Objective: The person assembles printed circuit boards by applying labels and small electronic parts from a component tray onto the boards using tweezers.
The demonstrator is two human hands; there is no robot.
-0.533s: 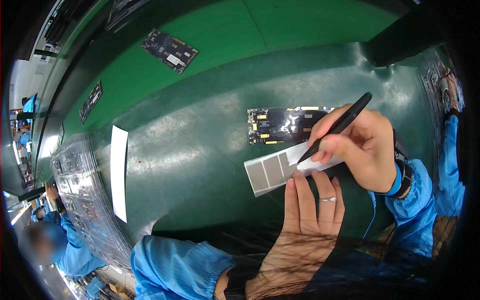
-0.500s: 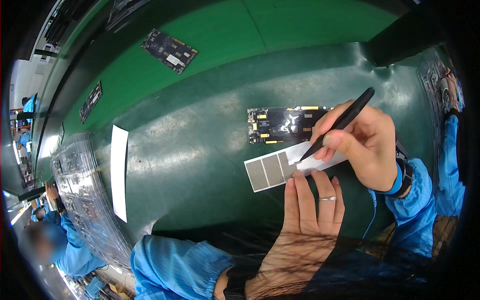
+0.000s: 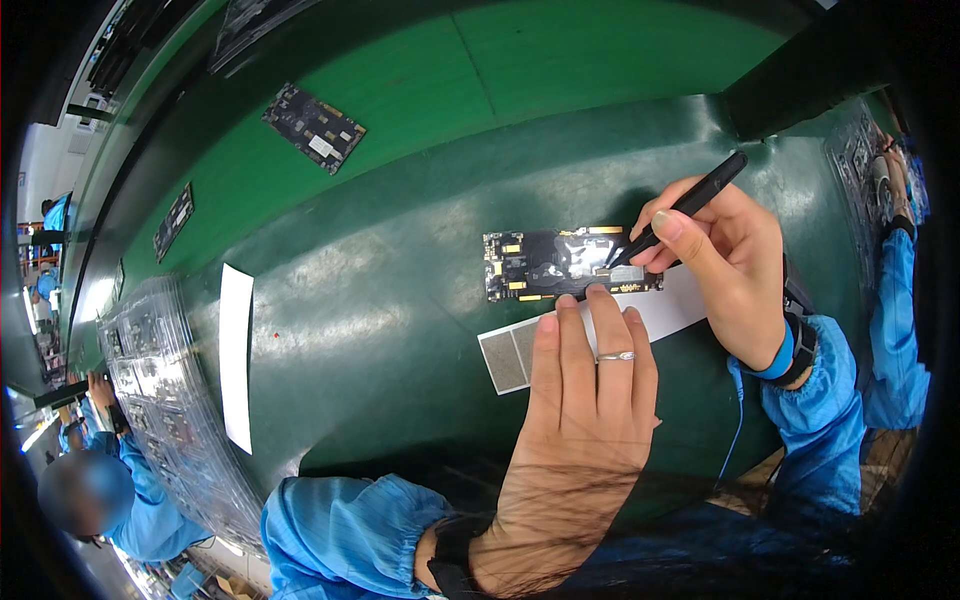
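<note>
My right hand (image 3: pixel 735 260) grips slim black tweezers (image 3: pixel 705 190), their pointed tip down at the surface of a black circuit board (image 3: pixel 545 255). A small light-grey patch (image 3: pixel 627 273) shows on the board beside the tip. My left hand (image 3: pixel 590 400) lies with fingers stretched out, the fingertips at the board's near edge. Under those fingers is a white backing strip (image 3: pixel 665 305) with grey rectangular pads (image 3: pixel 500 362); the hand covers part of it. Whether the tips pinch a tiny piece is too small to tell.
Left of the board lies a white strip (image 3: pixel 236 355). Stacked clear trays (image 3: pixel 170 390) stand at the table's left edge. Two more boards lie farther back, one dark board (image 3: pixel 315 130) on the bright green surface. People in blue sleeves sit at both sides.
The tweezers have moved from the backing strip up onto the board. My left hand has shifted up and left, its fingertips now at the board's edge.
</note>
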